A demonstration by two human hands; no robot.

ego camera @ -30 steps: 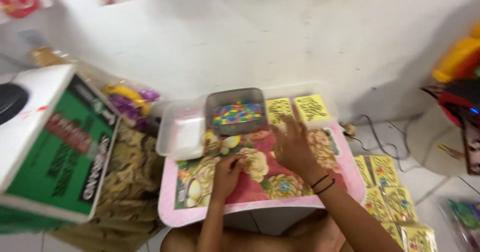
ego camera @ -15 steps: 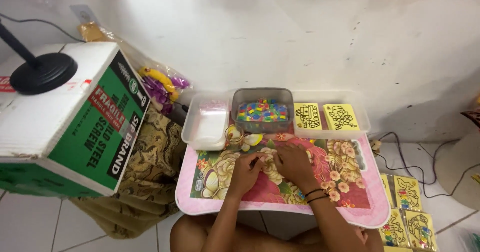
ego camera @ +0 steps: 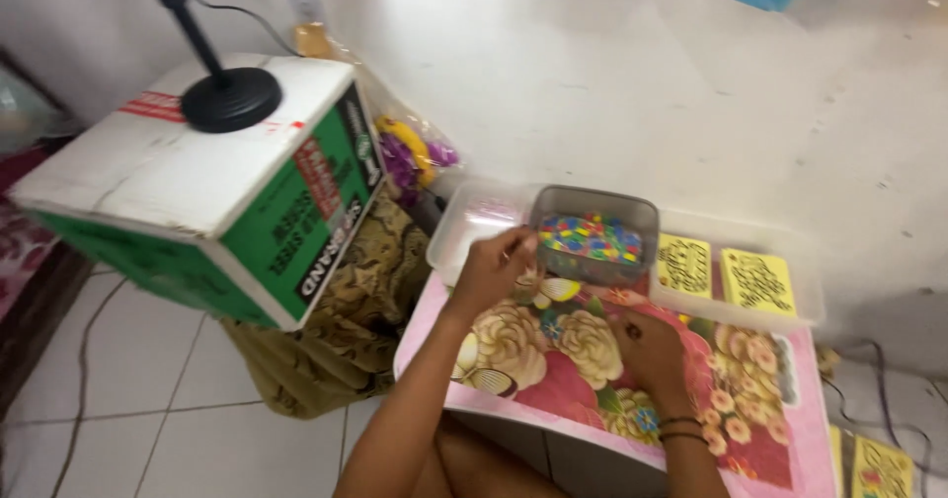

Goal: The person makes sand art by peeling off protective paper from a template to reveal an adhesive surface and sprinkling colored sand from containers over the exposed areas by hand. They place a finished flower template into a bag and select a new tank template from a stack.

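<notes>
Two hands, one grey tub of coloured beads [ego camera: 593, 234], two yellow cards in a clear tray [ego camera: 790, 306], one cardboard box [ego camera: 207, 182].

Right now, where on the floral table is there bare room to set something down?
Free: the floral table to the right of the right hand, below the clear tray with yellow cards. Also the strip near the front edge, under the left hand. Crowded: the back edge, where the grey bead container and both hands sit.
</notes>
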